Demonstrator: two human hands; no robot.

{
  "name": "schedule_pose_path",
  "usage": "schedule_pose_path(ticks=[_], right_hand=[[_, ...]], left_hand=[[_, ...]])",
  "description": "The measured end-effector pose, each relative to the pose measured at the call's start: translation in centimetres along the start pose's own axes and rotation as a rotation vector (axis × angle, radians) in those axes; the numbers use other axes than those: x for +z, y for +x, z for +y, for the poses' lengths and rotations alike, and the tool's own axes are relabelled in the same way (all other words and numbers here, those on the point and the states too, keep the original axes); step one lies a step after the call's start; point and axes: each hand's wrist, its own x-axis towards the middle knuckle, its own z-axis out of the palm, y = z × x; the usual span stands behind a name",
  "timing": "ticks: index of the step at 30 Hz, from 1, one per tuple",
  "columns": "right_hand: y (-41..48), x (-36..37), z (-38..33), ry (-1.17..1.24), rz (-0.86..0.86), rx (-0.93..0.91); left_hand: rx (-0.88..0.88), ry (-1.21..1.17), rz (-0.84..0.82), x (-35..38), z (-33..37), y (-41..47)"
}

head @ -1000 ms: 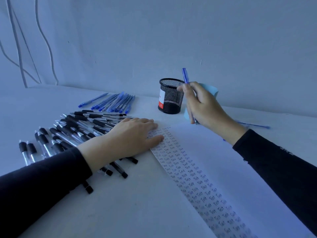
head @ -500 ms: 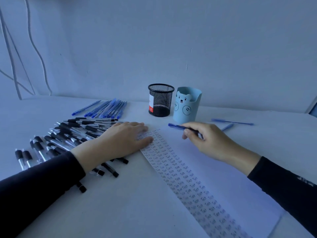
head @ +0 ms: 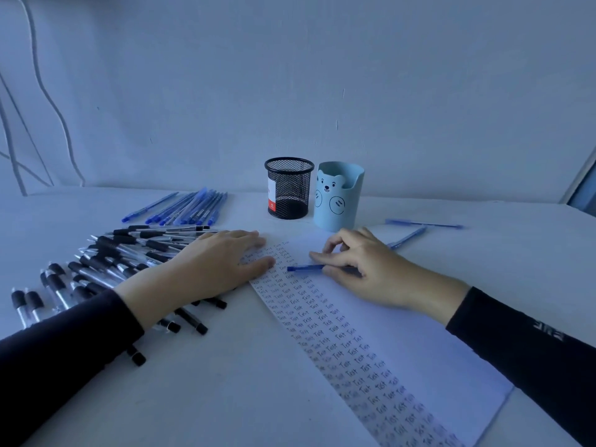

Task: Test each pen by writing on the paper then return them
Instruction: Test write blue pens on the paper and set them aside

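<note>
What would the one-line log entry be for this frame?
step: pen test | left hand: flat, on paper edge | right hand: holds blue pen, nearly level, on paper

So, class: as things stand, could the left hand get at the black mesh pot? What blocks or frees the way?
Probably yes. The left hand lies flat on the paper's edge, holding nothing; only bare table lies between it and the black mesh pot.

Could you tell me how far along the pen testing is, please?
Done: several columns of "Test" fill the left of the paper. In hand: the right hand holds a blue pen low over the paper while the left hand presses it flat. Left: black pens and blue pens lie loose, and the mesh cup looks empty.
</note>
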Motion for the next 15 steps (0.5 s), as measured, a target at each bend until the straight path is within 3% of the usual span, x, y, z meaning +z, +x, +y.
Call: schedule_pose_path(ticks=[3,8,11,15], right_hand=[[0.2,-1.4,1.1,0.046,0.045,0.068],[-0.4,-4.7,5.3,-0.089,0.022,0.295],[-1.1,-5.6,6.7,-0.156,-0.036,0.35],[-1.7,-6.3,6.9,-0.16,-0.093,0.337]], left_hand=[[0.017,-0.024,0.026,-0.3,0.0,0.0],[0.23,-0.258,0.285,-0.3,1.7,0.4],[0.243,-0.358,0.242,0.4,3.2,0.6],[0.304,-0.292,0.273,1.2,3.1,1.2]])
